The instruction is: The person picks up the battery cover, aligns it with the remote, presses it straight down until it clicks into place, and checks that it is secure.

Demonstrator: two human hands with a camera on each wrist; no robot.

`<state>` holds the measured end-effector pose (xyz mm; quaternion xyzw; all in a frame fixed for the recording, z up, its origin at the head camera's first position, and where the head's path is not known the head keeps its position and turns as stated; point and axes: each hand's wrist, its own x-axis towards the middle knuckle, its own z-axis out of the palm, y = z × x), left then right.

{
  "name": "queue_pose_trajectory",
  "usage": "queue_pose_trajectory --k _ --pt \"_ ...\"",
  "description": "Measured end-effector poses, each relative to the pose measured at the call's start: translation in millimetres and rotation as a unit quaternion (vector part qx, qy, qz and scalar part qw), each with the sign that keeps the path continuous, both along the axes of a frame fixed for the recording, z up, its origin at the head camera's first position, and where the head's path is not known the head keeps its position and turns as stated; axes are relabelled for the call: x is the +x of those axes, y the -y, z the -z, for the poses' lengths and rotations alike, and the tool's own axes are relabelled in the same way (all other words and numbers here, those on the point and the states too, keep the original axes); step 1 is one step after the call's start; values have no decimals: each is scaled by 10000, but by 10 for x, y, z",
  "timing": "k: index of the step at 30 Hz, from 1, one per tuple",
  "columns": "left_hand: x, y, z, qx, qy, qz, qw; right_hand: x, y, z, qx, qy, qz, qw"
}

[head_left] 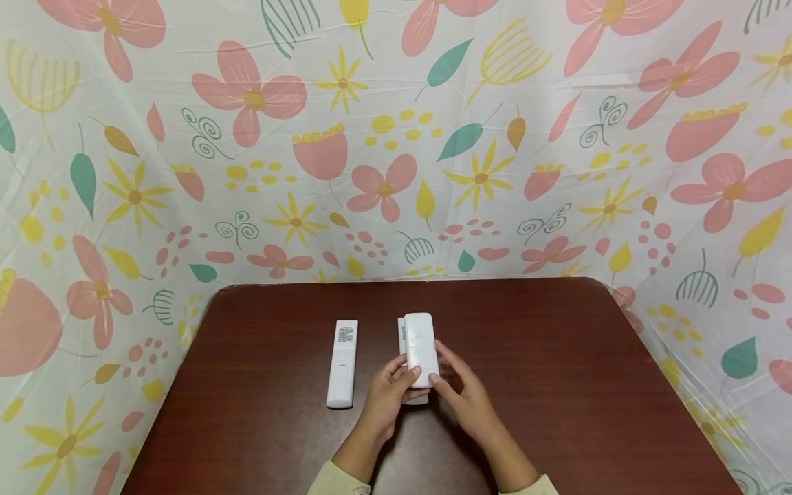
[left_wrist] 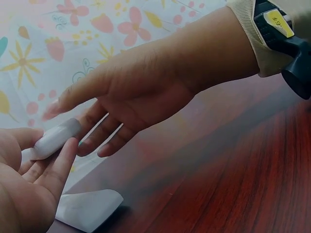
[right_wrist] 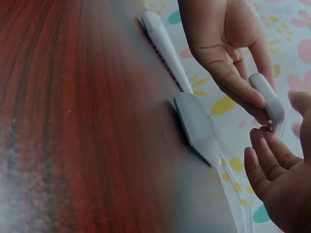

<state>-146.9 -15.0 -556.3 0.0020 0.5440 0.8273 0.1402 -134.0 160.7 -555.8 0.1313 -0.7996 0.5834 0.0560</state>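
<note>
My left hand (head_left: pixel 386 395) grips a white, round-cornered remote control (head_left: pixel 421 344) by its near end, thumb on top and fingers underneath. The right wrist view shows that thumb-and-finger hold on the remote's edge. My right hand (head_left: pixel 464 395) is at the remote's right side; in the right wrist view its fingers (right_wrist: pixel 272 150) are spread just by the remote's end, thumb raised apart. A second white remote control (head_left: pixel 417 399) lies on the table below, mostly hidden by the held one. Left of the hands lies a third, long white remote control (head_left: pixel 342 371) with a printed display.
The dark reddish-brown table (head_left: pixel 260 385) has rounded far corners. A white cloth with flower prints (head_left: pixel 383 137) hangs behind it and along both sides.
</note>
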Motion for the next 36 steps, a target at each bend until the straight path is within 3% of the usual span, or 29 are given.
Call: queue_pose_trajectory --k 8,22,29,36 --pt "25 -6 -17 -19 -61 -39 10000 -22 -14 -43 -494 444 90 9977" --pt "53 -66 -39 -46 -14 25 10000 -93 -73 -104 -616 656 212 9957" --pt "65 -120 -18 49 125 74 9999 -119 -107 -124 -477 856 466 9941" --pt "70 -142 -17 82 116 96 9999 -133 -121 -137 -703 966 448 9918"
